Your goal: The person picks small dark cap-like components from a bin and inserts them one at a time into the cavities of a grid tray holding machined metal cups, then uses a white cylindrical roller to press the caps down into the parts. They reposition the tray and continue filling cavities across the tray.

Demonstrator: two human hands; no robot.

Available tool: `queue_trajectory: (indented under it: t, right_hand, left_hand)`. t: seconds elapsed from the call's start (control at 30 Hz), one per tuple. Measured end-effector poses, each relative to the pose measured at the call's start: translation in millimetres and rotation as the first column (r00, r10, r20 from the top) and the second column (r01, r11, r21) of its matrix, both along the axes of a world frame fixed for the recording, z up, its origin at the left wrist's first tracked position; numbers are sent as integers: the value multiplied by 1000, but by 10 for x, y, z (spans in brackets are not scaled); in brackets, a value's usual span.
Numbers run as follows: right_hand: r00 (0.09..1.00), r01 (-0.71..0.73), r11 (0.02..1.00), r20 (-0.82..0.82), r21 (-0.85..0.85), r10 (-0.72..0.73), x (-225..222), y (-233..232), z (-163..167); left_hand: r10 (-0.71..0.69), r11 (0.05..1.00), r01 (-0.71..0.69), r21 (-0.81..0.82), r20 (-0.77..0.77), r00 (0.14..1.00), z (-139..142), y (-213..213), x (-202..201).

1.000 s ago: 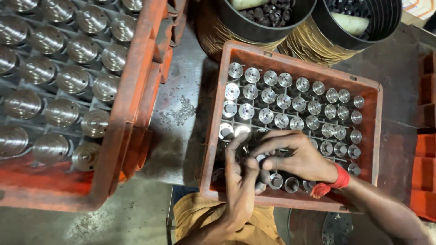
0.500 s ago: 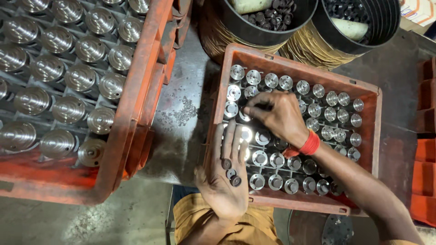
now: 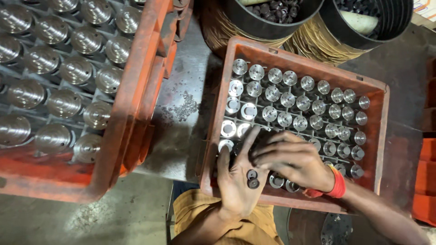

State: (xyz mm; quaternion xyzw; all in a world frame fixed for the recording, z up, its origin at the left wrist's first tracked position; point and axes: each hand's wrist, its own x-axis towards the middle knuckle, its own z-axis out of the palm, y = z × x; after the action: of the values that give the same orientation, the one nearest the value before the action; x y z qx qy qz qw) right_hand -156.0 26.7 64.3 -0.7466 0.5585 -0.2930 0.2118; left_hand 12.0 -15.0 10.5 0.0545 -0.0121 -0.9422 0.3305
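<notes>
An orange crate (image 3: 380, 136) sits in front of me, packed with several upright shiny metal parts (image 3: 290, 100) in rows. My left hand (image 3: 238, 179) lies palm up over its near left corner, with two small dark washers (image 3: 252, 178) resting in the palm and fingers spread. My right hand (image 3: 293, 159), with a red band (image 3: 338, 183) at the wrist, reaches across to the left hand's fingers over the crate's near rows, fingertips pinched together. Whether it grips a washer is hidden.
A larger orange crate (image 3: 136, 95) with several big shiny metal discs (image 3: 63, 102) stands at the left. Two black round tubs (image 3: 272, 18) holding dark small parts stand behind, on coiled brass-coloured bases. A grey metal surface (image 3: 181, 122) with small chips lies between the crates.
My right hand has come back from the crate's far left rows to the near rows beside the left palm. The left hand stayed near the corner, still palm up with washers.
</notes>
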Motion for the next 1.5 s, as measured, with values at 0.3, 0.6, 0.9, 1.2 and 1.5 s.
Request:
queue_trajectory:
  t: [0.3,0.6,0.9,1.2,1.5]
  right_hand:
    - [797,511,828,233,230,-557,-671,56,-193]
    - [919,346,938,-194,-23,-344,-616,-232,-316]
    - [874,469,883,-148,4,-463,-552,-441,-275]
    - [983,-125,986,-146,-109,109,95,243,-15]
    - [966,238,970,110,-40,-233,-120,356,-18]
  left_hand:
    - [222,965,-214,-150,37,974,77,-92,57]
    - [245,963,-241,-124,20,969,54,-73,57]
    - [271,958,-266,-109,36,962,86,-73,47]
    - [199,977,-192,-92,76,977,133,-42,-19]
    - [113,994,-113,-7,3,994,95,39,-145]
